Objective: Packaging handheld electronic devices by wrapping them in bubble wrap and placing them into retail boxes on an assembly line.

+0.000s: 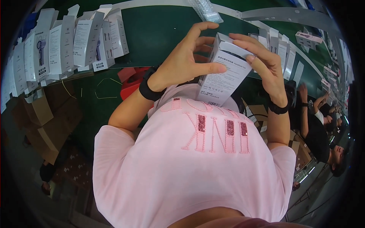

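A white cardboard box (224,81) with dark print stands tilted between my hands, close to my chest at the table edge. My left hand (186,57) holds it from the left, thumb lying on the printed face and index finger stretched past the top; its other fingers are partly hidden by the box. At the upper right corner, my right hand (268,62) grips the box, fingers over the top end and thumb at the upper edge. The top end looks closed.
Several similar white boxes (85,41) with raised flaps stand in a row on the green table (152,34) at left. More boxes (281,49) line the right. A bubble-wrapped item (207,11) lies at the far edge. Brown cartons (47,129) sit lower left; co-workers sit at right.
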Available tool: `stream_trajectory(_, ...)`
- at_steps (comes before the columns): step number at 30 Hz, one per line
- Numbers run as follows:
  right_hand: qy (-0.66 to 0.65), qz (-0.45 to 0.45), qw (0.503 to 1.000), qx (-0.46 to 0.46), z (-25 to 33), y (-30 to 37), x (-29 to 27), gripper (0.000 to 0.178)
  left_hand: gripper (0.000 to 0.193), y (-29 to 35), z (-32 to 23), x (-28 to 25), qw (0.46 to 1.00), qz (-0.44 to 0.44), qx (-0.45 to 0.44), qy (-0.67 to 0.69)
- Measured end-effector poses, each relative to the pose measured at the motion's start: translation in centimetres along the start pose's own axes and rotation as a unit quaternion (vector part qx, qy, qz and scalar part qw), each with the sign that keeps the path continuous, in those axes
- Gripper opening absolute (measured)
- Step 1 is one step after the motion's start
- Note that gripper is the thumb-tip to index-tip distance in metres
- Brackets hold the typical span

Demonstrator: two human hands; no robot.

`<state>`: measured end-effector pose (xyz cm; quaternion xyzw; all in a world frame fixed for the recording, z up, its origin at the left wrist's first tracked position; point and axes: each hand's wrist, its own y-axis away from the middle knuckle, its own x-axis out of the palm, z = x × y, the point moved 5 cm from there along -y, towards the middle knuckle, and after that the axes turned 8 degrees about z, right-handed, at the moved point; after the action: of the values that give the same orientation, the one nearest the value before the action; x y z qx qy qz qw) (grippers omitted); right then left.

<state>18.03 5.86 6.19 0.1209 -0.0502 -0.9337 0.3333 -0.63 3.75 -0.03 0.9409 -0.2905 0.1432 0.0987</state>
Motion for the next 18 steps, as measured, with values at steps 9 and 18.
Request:
stream_trajectory(9, 0.174, -0.033, 0.984, -0.015, 0.8, 3.2, -0.1, 0.038, 0.051, -3.0, 1.0, 2.1, 0.996, 0.081, 0.016, 0.041)
stream_trajectory(18, -0.026, -0.264, 0.958, 0.109, -2.4, 14.5, -8.7, 0.071, 0.081, -10.4, 0.7, 12.5, 0.978, 0.205, 0.034, -0.015)
